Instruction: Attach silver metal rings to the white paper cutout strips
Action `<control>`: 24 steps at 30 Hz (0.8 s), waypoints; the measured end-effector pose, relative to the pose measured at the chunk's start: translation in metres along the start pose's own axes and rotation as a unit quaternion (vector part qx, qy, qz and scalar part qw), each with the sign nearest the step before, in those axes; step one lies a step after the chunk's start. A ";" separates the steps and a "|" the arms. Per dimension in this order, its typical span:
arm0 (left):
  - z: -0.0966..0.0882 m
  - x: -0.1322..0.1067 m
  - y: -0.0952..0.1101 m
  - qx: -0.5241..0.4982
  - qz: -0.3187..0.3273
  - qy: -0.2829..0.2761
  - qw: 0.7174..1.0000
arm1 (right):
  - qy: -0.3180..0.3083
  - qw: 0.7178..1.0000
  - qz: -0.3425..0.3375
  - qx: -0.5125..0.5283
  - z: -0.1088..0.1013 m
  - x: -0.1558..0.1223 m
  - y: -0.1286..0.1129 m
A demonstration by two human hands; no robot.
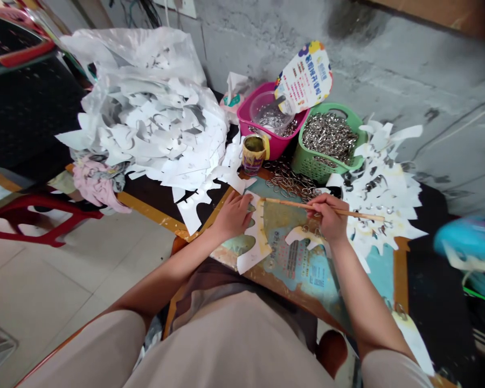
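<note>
My left hand lies flat with fingers spread on a white paper cutout that rests on a small worn work board over my lap. My right hand is closed around a thin wooden brush stick, whose tip reaches left to the cutout's yellow-stained top edge near my left fingers. A second small white cutout lies under my right hand. A yellow-smeared glue pot stands just beyond the board.
A big heap of white cutouts on plastic sheeting fills the left. A stained pile of cutouts lies right. A pink tub, green basket of metal rings, loose rings and a red stool surround me.
</note>
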State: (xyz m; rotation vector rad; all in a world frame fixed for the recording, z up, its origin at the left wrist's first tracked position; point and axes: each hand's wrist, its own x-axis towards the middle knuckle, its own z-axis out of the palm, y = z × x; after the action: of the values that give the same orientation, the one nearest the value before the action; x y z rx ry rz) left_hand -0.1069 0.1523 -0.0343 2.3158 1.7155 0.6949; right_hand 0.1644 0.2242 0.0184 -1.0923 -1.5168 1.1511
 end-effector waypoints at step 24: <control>0.002 -0.001 -0.001 -0.007 -0.006 0.001 1.000 | -0.017 0.990 0.105 0.090 -0.020 -0.005 0.022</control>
State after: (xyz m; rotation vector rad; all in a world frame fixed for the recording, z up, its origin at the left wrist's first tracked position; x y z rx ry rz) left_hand -0.1069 0.1524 -0.0366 2.2947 1.7171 0.7061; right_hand 0.1878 0.2263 -0.0011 -1.1314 -1.3166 1.4284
